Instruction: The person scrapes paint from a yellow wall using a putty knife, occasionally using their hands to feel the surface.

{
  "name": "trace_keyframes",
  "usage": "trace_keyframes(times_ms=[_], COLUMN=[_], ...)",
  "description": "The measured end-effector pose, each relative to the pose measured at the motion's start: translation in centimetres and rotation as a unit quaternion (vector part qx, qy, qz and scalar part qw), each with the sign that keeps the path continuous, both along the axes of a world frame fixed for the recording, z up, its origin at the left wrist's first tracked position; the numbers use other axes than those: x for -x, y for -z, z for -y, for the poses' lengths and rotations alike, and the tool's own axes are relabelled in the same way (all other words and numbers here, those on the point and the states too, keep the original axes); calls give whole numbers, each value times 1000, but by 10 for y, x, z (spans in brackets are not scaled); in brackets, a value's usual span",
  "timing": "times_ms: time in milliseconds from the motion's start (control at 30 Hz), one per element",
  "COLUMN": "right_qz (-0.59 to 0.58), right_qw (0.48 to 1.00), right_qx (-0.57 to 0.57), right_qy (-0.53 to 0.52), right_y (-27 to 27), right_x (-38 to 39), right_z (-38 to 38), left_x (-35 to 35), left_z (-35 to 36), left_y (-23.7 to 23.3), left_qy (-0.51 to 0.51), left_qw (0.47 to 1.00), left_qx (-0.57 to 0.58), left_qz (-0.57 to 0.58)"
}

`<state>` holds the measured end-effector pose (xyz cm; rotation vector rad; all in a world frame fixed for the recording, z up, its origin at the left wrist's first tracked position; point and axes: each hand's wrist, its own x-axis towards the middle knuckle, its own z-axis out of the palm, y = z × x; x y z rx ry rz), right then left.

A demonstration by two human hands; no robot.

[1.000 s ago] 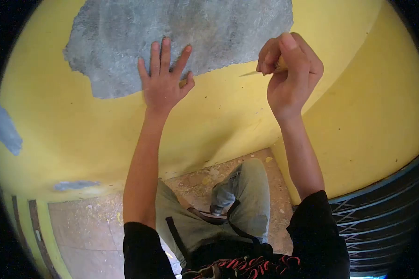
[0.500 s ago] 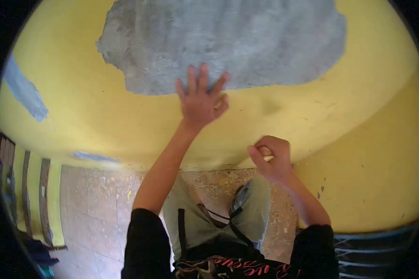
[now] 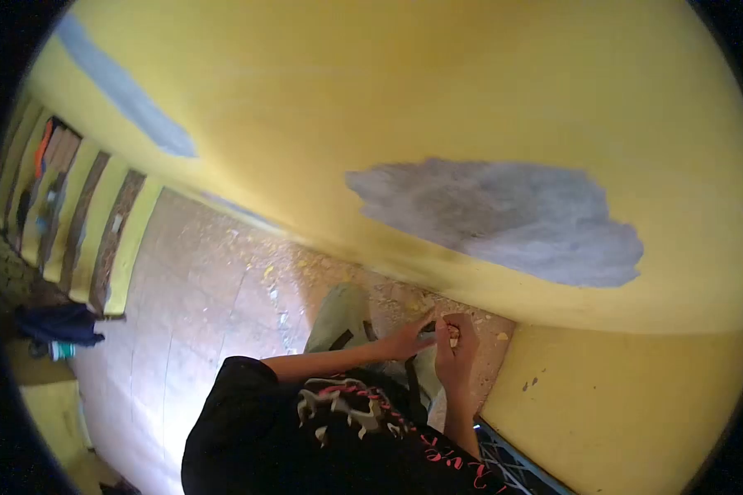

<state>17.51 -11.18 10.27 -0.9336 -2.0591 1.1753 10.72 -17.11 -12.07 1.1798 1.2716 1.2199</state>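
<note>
My left hand (image 3: pixel 407 339) and my right hand (image 3: pixel 457 340) are close together in front of my body, low in the view. The right hand's fingers curl round something small and pale that I cannot make out. The left hand's fingers reach toward the right thumb; whether they hold anything is too small to tell. Beyond the hands rises a yellow wall (image 3: pixel 289 124) with a large grey patch (image 3: pixel 504 216) on it. Neither hand touches the wall.
Debris lies on the tiled floor (image 3: pixel 198 289) along the wall's foot. Yellow-edged steps (image 3: pixel 132 239) stand at the left, with a dark cloth (image 3: pixel 62 323) below them. A narrower grey strip (image 3: pixel 128 95) marks the wall's upper left. A metal lattice (image 3: pixel 512 466) shows at the lower right.
My left hand has left the grey patch and come down beside the right. The right hand has moved lower. The view has turned, so the patch appears smaller and farther right.
</note>
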Motion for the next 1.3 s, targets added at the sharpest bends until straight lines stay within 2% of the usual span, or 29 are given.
trace_keyframes(times_ms=[33, 100, 133, 200, 233, 300, 333, 400, 533, 600, 633, 700, 733, 800, 833, 900, 933, 1000, 1033, 1100, 1133, 1167, 1233, 1300], right_qz=[0, -50, -55, -68, -70, -83, -86, -72, -85, -44, -48, 12, 10, 14, 9, 38, 31, 3, -4, -46, -49, -79, -116, -176], right_qw=[1000, 995, 995, 996, 996, 993, 993, 986, 974, 975, 971, 960, 959, 939, 936, 936, 935, 916, 914, 966, 964, 965, 964, 955], right_qx=[7, 85, 89, 51, 52, 71, 73, 66, 36, 61, 56, 204, 203, 320, 321, 341, 338, 394, 393, 233, 235, 222, 207, 197], right_qy=[-12, 9, 6, 3, -12, 49, 40, 132, 205, 211, 230, 191, 197, 123, 144, 75, 99, 82, 99, 103, 113, 111, 120, 138], right_y=[-7, -19, -31, -58, -61, -66, -72, -91, -75, -75, -73, -68, -64, -53, -46, -35, -33, -30, -27, -25, -24, -25, -24, -19], right_x=[2, 11, 19, 33, 38, 47, 54, 61, 38, 23, 15, 2, 0, -7, -9, -11, -13, -8, -4, 4, 6, 9, 18, 26], right_z=[11, 33, 42, 54, 58, 68, 75, 88, 96, 106, 108, 110, 107, 105, 105, 93, 88, 76, 70, 64, 63, 61, 52, 47], left_x=[5, 22, 38, 66, 73, 89, 96, 105, 91, 77, 74, 76, 78, 76, 78, 88, 84, 80, 81, 85, 90, 91, 96, 101], left_z=[8, 22, 23, 19, 19, 21, 22, 19, 15, 16, 15, 19, 18, 18, 21, 21, 21, 19, 17, 10, 5, 7, 8, 9], left_y=[-41, -116, -140, -172, -184, -201, -207, -219, -231, -228, -220, -202, -191, -176, -194, -250, -249, -248, -249, -253, -275, -286, -302, -322], left_qy=[-12, -14, -15, 111, 97, 107, 98, 181, 192, 160, 179, 206, 212, 208, 229, 251, 275, 224, 242, 190, 213, 224, 124, 114], left_qw=[1000, 991, 992, 966, 968, 951, 953, 956, 956, 942, 940, 949, 948, 977, 973, 967, 960, 973, 969, 973, 975, 972, 977, 978], left_qx=[7, -121, -117, 53, 50, 22, 21, 110, 96, 174, 175, 102, 102, 4, 5, 53, 49, 1, -1, -80, -30, -31, -136, -134], left_qz=[0, 49, 44, 229, 226, 289, 286, 201, 201, 239, 234, 215, 213, 39, 42, 0, 0, -51, -51, -104, -62, -64, -105, -114])
